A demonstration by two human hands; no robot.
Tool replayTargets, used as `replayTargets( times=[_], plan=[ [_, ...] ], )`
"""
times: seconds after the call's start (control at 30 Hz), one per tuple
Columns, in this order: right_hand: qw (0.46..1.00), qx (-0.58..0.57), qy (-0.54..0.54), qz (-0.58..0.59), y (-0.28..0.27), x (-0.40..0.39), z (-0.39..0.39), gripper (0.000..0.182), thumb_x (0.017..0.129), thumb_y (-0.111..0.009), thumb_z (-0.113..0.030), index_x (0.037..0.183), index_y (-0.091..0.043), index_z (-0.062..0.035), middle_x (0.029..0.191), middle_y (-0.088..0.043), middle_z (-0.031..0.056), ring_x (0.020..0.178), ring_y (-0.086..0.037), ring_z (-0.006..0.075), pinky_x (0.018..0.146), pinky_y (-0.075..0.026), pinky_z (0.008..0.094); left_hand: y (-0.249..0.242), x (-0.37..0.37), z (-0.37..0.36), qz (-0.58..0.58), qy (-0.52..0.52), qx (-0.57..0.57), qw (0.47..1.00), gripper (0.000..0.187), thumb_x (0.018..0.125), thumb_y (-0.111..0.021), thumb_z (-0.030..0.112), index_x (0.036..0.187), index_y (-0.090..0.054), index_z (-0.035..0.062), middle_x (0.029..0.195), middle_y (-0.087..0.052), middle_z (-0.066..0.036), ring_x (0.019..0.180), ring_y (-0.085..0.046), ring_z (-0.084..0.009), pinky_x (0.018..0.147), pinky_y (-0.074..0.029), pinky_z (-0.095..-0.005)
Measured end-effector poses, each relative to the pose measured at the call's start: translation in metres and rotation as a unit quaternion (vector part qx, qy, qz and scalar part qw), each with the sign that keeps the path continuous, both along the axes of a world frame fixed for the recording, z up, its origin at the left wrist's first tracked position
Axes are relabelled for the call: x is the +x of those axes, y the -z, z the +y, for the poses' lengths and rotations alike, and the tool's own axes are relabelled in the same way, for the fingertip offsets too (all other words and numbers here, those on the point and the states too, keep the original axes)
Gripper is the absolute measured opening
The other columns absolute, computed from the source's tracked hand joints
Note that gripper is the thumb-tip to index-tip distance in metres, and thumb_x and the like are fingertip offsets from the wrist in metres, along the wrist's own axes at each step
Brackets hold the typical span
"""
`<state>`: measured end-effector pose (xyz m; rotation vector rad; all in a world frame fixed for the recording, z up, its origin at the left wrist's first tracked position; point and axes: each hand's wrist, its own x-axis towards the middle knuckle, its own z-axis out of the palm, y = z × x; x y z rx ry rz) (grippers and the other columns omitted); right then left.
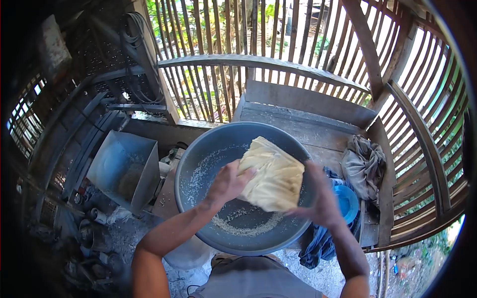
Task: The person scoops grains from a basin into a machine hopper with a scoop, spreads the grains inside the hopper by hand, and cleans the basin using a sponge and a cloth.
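Note:
A pale yellow, creased, roughly square thing point(272, 175), like a folded cloth or sack, is tilted over a large grey basin point(186, 186). My left hand point(232, 183) grips its left edge, with the thumb lying on top. At the right edge is my right hand point(322, 196), smeared by motion, its thumb and fingers spread apart around that side. Whether the right hand presses on the thing is hard to tell. Whitish grains or shreds point(243, 229) cling to the basin's bottom and sides.
A metal hopper-like box point(149, 169) stands left of the basin. To the right are a blue bowl point(346, 203), dark cloth point(318, 246) and a grey-brown crumpled cloth point(365, 161) on a wooden bench point(318, 130). Slatted walls point(218, 54) enclose the space.

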<state>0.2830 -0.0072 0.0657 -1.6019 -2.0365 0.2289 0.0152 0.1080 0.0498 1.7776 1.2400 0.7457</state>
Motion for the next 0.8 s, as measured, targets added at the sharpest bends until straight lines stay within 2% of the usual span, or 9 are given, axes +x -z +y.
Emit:
replayTargets(
  times=[0.07,0.13,0.33,0.37,0.43,0.6,0.67,0.77,0.8],
  plan=[
    [0.992,-0.056,-0.044,-0.101,0.003,-0.057,0.028,0.140,0.058,-0.094,-0.054,0.161,-0.013,-0.0041,0.161,-0.026,0.0309,0.148,-0.028,0.0495,0.118,-0.034,0.0519,0.007,0.014,0.001,0.018,-0.052,0.022,0.998,0.049,0.095,-0.063,0.039,0.115,-0.066,-0.0053,0.107,-0.070,-0.031,0.105,-0.069,-0.0450,0.091,-0.054,-0.0475],
    [0.994,-0.039,-0.095,-0.040,0.038,-0.068,0.065,0.127,0.064,-0.092,-0.039,0.161,-0.018,-0.0051,0.159,-0.030,0.0314,0.142,-0.038,0.0510,0.111,-0.044,0.0534,0.017,0.010,0.009,0.029,-0.089,0.013,0.996,0.050,0.096,-0.061,0.040,0.114,-0.066,-0.0063,0.106,-0.070,-0.032,0.106,-0.068,-0.0458,0.092,-0.053,-0.0486],
    [0.995,-0.032,-0.088,0.029,0.062,-0.097,0.101,0.102,0.068,-0.086,-0.025,0.155,-0.035,-0.0100,0.144,-0.053,0.0253,0.120,-0.062,0.0431,0.096,-0.055,0.0493,0.062,-0.006,0.078,0.090,-0.054,-0.025,0.994,0.060,0.096,-0.058,0.048,0.116,-0.067,-0.0071,0.104,-0.071,-0.030,0.104,-0.070,-0.0442,0.091,-0.054,-0.0475],
    [0.996,0.015,-0.076,0.050,0.065,-0.094,0.111,0.092,0.073,-0.083,-0.016,0.153,-0.040,-0.0065,0.127,-0.067,0.0219,0.112,-0.069,0.0384,0.094,-0.056,0.0436,0.044,-0.007,0.078,0.025,-0.040,-0.044,0.998,0.062,0.096,-0.056,0.051,0.117,-0.067,-0.0065,0.104,-0.071,-0.030,0.103,-0.071,-0.0417,0.090,-0.055,-0.0461],
    [0.988,-0.007,-0.014,0.151,0.075,-0.080,0.144,0.084,0.077,-0.079,-0.010,0.152,-0.041,-0.0081,0.130,-0.065,0.0227,0.111,-0.068,0.0390,0.095,-0.055,0.0450,0.025,-0.006,0.084,-0.156,0.030,-0.132,0.978,0.066,0.096,-0.053,0.056,0.119,-0.068,-0.0043,0.106,-0.072,-0.026,0.105,-0.071,-0.0342,0.094,-0.054,-0.0405],
    [0.974,0.137,0.064,0.168,0.152,-0.109,0.197,0.076,0.083,-0.076,-0.007,0.151,-0.043,-0.0075,0.119,-0.071,0.0206,0.109,-0.070,0.0345,0.094,-0.055,0.0409,0.020,-0.076,0.065,0.190,-0.035,0.210,0.958,0.046,0.094,-0.063,0.037,0.124,-0.068,0.0018,0.133,-0.065,-0.018,0.124,-0.062,-0.0328,0.109,-0.046,-0.0442],
    [0.935,-0.041,0.091,0.339,0.144,-0.152,0.199,0.073,0.084,-0.078,-0.009,0.149,-0.045,-0.0058,0.123,-0.070,0.0186,0.114,-0.067,0.0258,0.097,-0.052,0.0368,0.049,-0.112,0.067,0.238,-0.093,0.315,0.914,0.042,0.092,-0.064,0.020,0.128,-0.064,-0.0025,0.132,-0.064,-0.021,0.123,-0.062,-0.0354,0.110,-0.045,-0.0438],
    [0.914,-0.089,-0.118,0.377,0.166,-0.190,0.206,0.058,0.086,-0.076,-0.007,0.141,-0.056,-0.0054,0.123,-0.070,0.0141,0.115,-0.065,0.0190,0.098,-0.051,0.0318,0.080,-0.124,0.072,0.335,-0.250,0.364,0.832,0.044,0.090,-0.059,0.006,0.132,-0.058,-0.0066,0.132,-0.063,-0.025,0.119,-0.064,-0.0368,0.105,-0.050,-0.0438],
    [0.886,-0.211,-0.160,0.380,0.165,-0.196,0.196,0.056,0.084,-0.075,-0.004,0.138,-0.059,-0.0069,0.125,-0.069,0.0128,0.116,-0.065,0.0201,0.101,-0.049,0.0329,0.082,-0.128,0.072,0.321,-0.225,0.329,0.859,0.045,0.090,-0.057,0.004,0.133,-0.056,-0.0074,0.130,-0.063,-0.026,0.116,-0.065,-0.0367,0.102,-0.052,-0.0435]
  ],
)
